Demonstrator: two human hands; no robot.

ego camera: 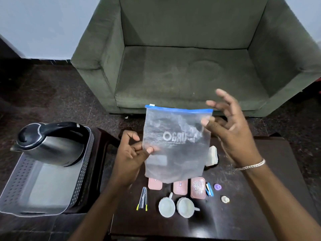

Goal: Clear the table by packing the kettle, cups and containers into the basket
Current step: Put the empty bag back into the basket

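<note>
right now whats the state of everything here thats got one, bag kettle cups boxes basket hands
zip bag: held up, blue zip strip on top
kettle: lid shut, in the basket
basket: holds only the kettle
two cups: upright, on the table, handles pointing different ways
pink containers: lying flat on the table
left hand: pinching the bag's left edge
right hand: fingers spread, thumb at the bag's top right corner

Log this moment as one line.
kettle in basket | left hand pinches bag | right hand open | cups on table
</note>
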